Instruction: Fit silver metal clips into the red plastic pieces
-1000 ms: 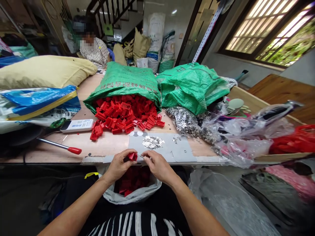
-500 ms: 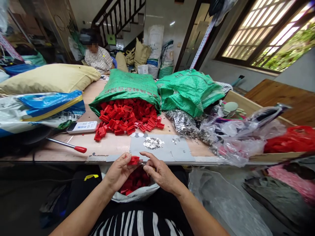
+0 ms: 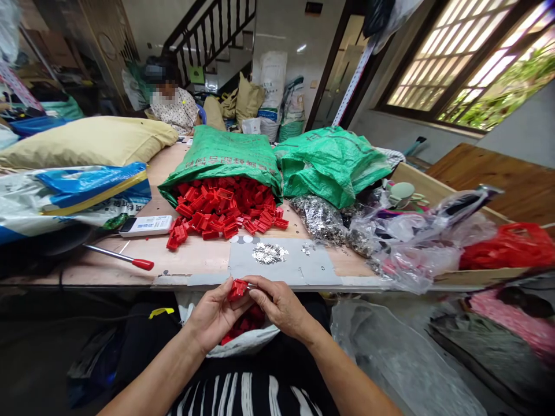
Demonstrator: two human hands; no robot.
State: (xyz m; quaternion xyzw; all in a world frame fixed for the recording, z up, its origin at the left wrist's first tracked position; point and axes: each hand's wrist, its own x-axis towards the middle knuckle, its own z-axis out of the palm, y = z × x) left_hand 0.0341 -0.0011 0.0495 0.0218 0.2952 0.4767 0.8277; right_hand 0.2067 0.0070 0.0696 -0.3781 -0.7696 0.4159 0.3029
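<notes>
Between thumb and fingers, my left hand (image 3: 215, 310) grips a small red plastic part (image 3: 238, 289) just off the table's front edge. My right hand (image 3: 277, 300) is closed beside it, its pinched thumb and forefinger meeting the part's right side. A small metallic thing (image 3: 250, 286) shows at those fingertips; its kind is too small to make out. Below both hands, a white sack (image 3: 255, 342) in my lap holds more red parts (image 3: 249, 323). A pile of small silvery metal pieces (image 3: 269, 252) lies on a grey sheet (image 3: 243, 268) ahead of my hands.
A green woven bag (image 3: 234, 147) spills red parts onto the table, with another green bag (image 3: 333, 162) beside it. Plastic bags of metal pieces (image 3: 321, 216) sit rightward. Left are a white box-shaped device (image 3: 147, 225) and a red-tipped lever (image 3: 141, 264). Across the table sits a person (image 3: 173, 107).
The red part has turned in my left hand and now shows a different face. My right fingers have closed in, with the forefinger lowered against the part.
</notes>
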